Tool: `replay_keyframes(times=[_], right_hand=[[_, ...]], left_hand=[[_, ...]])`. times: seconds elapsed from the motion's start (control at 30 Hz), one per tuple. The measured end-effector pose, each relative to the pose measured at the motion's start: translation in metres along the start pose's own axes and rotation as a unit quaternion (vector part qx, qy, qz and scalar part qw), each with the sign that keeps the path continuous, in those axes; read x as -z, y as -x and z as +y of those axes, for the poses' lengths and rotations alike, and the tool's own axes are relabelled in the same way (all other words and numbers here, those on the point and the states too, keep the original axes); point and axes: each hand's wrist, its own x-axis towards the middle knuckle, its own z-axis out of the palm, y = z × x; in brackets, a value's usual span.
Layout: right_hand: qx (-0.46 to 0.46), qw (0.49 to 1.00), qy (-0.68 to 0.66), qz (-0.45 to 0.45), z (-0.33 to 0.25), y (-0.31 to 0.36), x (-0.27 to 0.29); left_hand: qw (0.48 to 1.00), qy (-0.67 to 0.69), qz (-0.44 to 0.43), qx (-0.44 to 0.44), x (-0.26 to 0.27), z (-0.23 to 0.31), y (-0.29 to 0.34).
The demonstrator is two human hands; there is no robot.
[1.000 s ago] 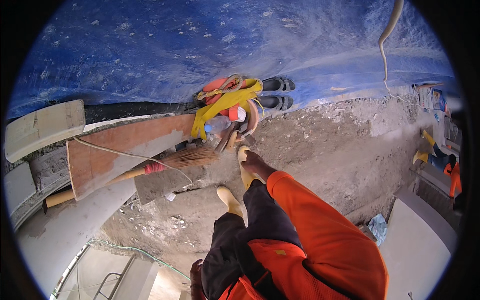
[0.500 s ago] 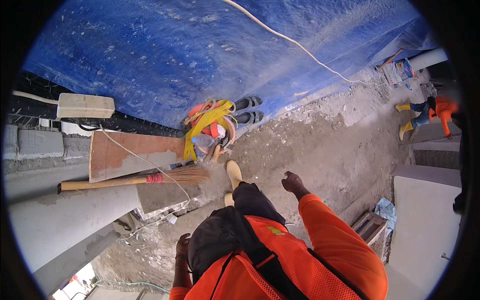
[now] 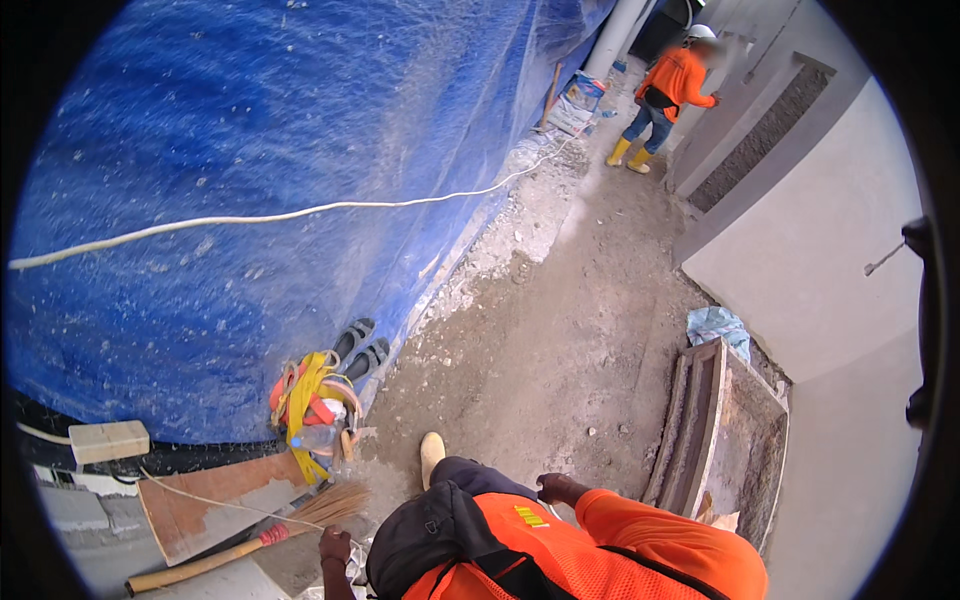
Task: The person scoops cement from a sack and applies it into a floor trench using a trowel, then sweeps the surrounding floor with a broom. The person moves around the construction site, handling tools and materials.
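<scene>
My left hand (image 3: pixel 336 545) hangs low beside the bristles of a straw broom (image 3: pixel 270 535), its fingers curled and nothing seen in them. I cannot tell any contact with the broom. My right hand (image 3: pixel 560 488) is held out over the dirt ground in front of my orange sleeve, loosely closed, with nothing visible in it. One cream boot (image 3: pixel 432 455) shows ahead of my body. A dark bag (image 3: pixel 425 535) hangs at my front left.
Left stand a bucket with yellow straps (image 3: pixel 308 400), dark sandals (image 3: pixel 365 352) and a wooden board (image 3: pixel 215 505). A blue tarpaulin (image 3: pixel 200 180) walls that side. A rough trough (image 3: pixel 745 440) lies right. Far ahead, another person (image 3: pixel 670 85) in orange faces the wall.
The view has swung right and up along the passage. Bucket, sandals and broom now sit lower and farther left. The other person shows more fully. Both hands still appear to hold nothing.
</scene>
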Motion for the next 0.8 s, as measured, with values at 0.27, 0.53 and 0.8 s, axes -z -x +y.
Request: replay_keyframes(times=[0.27,0.53,0.8], right_hand=[[-0.058,0.974,-0.16,0.151,0.013,-0.007,0.064],[-0.045,0.963,-0.226,0.139,-0.01,0.004,0.086],[-0.178,0.968,-0.169,0.046,-0.02,0.046,0.032]], left_hand=[[0.999,0.018,-0.045,-0.008,0.013,0.039,-0.15],[0.99,-0.127,-0.019,0.062,0.02,0.045,-0.226],[0.987,-0.071,0.046,0.14,0.024,0.067,-0.287]])
